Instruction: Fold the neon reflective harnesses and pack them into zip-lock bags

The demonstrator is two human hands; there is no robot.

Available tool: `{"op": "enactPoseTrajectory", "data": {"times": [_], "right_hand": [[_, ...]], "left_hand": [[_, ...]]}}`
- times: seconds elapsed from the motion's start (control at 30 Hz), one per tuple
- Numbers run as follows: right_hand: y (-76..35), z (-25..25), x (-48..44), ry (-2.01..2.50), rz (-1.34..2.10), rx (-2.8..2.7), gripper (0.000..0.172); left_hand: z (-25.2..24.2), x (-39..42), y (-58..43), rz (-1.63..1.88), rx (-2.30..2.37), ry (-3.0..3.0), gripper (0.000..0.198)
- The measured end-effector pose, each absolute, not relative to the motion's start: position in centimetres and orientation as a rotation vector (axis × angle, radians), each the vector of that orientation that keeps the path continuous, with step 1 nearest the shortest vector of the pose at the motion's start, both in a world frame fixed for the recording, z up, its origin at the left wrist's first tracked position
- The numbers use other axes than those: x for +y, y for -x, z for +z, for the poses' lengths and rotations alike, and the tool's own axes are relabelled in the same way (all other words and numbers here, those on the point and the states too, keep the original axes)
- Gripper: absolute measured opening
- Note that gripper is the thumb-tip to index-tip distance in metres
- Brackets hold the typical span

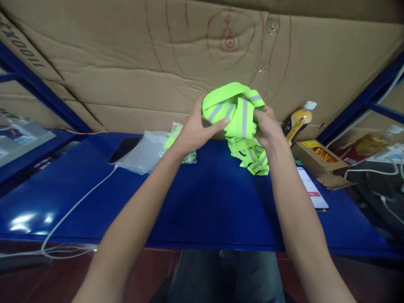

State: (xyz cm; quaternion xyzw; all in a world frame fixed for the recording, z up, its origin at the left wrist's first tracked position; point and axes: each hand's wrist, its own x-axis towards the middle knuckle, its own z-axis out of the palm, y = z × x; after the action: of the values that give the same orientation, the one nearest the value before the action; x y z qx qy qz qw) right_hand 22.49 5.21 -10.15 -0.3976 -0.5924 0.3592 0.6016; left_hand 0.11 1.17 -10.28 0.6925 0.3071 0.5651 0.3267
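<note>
Both hands hold a tangled bundle of neon yellow-green reflective straps (pixel 244 120) with silver-grey stripes, raised over the blue table. My left hand (pixel 200 128) grips a loop at the bundle's left side, thumb in front. My right hand (pixel 267 124) is closed on the right side, its fingertips partly hidden behind the straps. The lower strap ends hang down to the tabletop or just over it; I cannot tell which. Behind my left wrist lies a packed clear bag with more neon material (pixel 190 157), beside a stack of clear plastic bags (pixel 143 152).
A black phone (pixel 124 148) lies partly beneath the clear bags, near a white cable (pixel 78 202). To the right are a lit phone (pixel 311 189), an open cardboard box (pixel 339 166) with orange packets, and a yellow drink bottle (pixel 298 120). A cardboard panel (pixel 120 84) stands behind the blue table (pixel 217 210).
</note>
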Motion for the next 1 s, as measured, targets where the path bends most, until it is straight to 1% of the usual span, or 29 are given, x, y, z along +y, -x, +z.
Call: {"op": "enactPoseTrajectory", "data": {"times": [0.07, 0.17, 0.23, 0.3, 0.4, 0.43, 0.47, 0.57, 0.67, 0.7, 0.73, 0.83, 0.87, 0.93, 1.0], "right_hand": [[-22.8, -9.1, 4.2, 0.896, 0.817, -1.412, 0.046], [-24.6, -7.7, 2.5, 0.844, 0.711, -1.656, 0.062], [-26.4, -7.0, 1.7, 0.830, 0.667, -1.798, 0.074], [-27.9, -6.7, 1.5, 0.843, 0.638, -1.820, 0.076], [-28.3, -6.7, 1.7, 0.876, 0.568, -1.871, 0.074], [-27.9, -6.7, 1.8, 0.893, 0.526, -1.919, 0.073], [-27.4, -6.7, 1.9, 0.912, 0.473, -1.967, 0.069], [-25.9, -6.6, 1.8, 0.958, 0.304, -2.004, 0.055], [-25.1, -6.4, 1.7, 0.942, 0.232, -1.911, 0.050], [-25.1, -6.3, 1.6, 0.927, 0.219, -1.865, 0.050], [-25.1, -6.2, 1.6, 0.904, 0.209, -1.816, 0.050], [-25.2, -6.1, 1.5, 0.825, 0.208, -1.749, 0.049], [-25.2, -6.1, 1.5, 0.822, 0.198, -1.765, 0.048], [-25.1, -6.0, 1.4, 0.881, 0.141, -1.819, 0.042], [-25.0, -5.9, 1.2, 0.993, 0.058, -1.852, 0.034]], "left_hand": [[-9.3, 3.1, -1.7, 1.443, 0.696, -1.651, 0.076], [-8.5, 5.4, -2.7, 1.491, 0.665, -1.564, 0.067], [-8.3, 5.9, -2.5, 1.559, 0.667, -1.643, 0.069], [-8.1, 5.6, -2.2, 1.569, 0.690, -1.768, 0.080], [-7.6, 4.1, -2.2, 1.500, 0.702, -1.943, 0.103], [-7.5, 3.5, -2.3, 1.494, 0.685, -1.998, 0.107], [-7.4, 3.0, -2.5, 1.500, 0.661, -2.055, 0.108], [-7.7, 2.5, -3.1, 1.579, 0.596, -2.135, 0.101], [-8.4, 3.3, -3.1, 1.607, 0.524, -1.917, 0.107], [-8.6, 3.7, -3.0, 1.558, 0.509, -1.830, 0.106], [-8.8, 4.1, -2.9, 1.479, 0.497, -1.764, 0.099], [-9.4, 4.7, -2.9, 1.205, 0.492, -1.682, 0.065], [-9.6, 4.8, -3.0, 1.165, 0.493, -1.663, 0.059], [-10.0, 5.1, -3.5, 1.198, 0.506, -1.627, 0.056], [-10.6, 5.7, -4.0, 1.332, 0.527, -1.597, 0.058]]}}
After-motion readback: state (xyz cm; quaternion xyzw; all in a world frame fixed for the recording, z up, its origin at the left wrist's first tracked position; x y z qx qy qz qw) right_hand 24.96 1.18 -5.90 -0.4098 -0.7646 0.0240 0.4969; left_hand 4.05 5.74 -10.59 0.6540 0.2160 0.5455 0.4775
